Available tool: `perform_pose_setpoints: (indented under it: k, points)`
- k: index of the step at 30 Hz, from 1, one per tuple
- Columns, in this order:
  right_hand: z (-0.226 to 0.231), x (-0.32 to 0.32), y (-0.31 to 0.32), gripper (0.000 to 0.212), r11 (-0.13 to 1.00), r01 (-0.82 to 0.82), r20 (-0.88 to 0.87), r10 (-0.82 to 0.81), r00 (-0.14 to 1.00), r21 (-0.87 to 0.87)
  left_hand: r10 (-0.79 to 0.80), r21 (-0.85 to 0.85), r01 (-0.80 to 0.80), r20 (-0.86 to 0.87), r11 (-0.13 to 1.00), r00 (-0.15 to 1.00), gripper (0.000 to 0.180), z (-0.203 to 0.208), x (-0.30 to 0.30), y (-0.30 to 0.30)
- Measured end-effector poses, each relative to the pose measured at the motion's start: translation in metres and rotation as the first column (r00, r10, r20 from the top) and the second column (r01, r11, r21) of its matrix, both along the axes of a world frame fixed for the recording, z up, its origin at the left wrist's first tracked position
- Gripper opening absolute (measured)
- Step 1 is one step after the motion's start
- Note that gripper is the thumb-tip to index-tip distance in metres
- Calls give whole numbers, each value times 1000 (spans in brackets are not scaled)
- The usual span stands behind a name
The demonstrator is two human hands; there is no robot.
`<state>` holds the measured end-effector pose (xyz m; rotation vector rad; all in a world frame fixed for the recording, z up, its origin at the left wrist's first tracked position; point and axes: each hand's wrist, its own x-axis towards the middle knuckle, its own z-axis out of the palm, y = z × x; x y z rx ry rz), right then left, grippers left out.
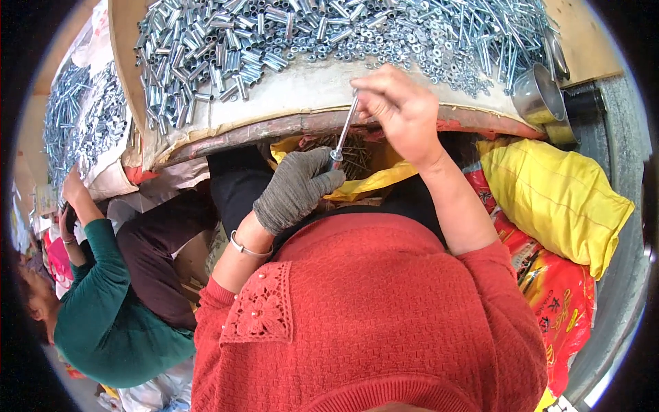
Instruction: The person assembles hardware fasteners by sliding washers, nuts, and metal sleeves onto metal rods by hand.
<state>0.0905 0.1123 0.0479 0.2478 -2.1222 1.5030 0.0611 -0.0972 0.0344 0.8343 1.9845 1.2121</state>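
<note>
My left hand [295, 191], in a grey knit glove, is closed around the lower end of a long silver bolt [347, 126]. A washer or nut [336, 156] shows on the bolt just above the gloved fingers. The bolt stands tilted, its upper end at the fingertips of my bare right hand [403, 106]. Those fingers are curled and pinched at that end; whether a small part sits between them is hidden. Both hands are in front of the table edge, above an open yellow sack [384, 180] with several long brownish metal pieces [353, 156] inside.
The table [309, 86] bears heaps of metal sleeves [206, 58], nuts and washers [425, 51], and long bolts [498, 41]. A metal cup [537, 93] hangs at its right edge. A yellow sack [556, 199] lies at right. A co-worker in green [113, 309] sits at left.
</note>
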Motion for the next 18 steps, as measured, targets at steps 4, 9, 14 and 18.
perform_pose_setpoints:
  k: [4, 9, 14, 18]
  points:
    - [4, 9, 4, 33, 848, 218, -328, -56, 943, 483, 65, 46, -55, -256, 997, 965, 19, -7, 7, 4]
    - [7, 32, 14, 37, 919, -161, 236, 256, 937, -359, 95, 31, -91, -490, 995, 866, 17, 10, 4, 13]
    - [0, 35, 6, 16, 865, -260, 393, 438, 809, -429, 58, 118, -15, -362, 993, 931, 17, 9, 6, 22]
    - [-12, 13, -18, 30, 900, -310, 178, 374, 910, -305, -48, -41, 33, -461, 999, 886, 20, 12, 9, 24]
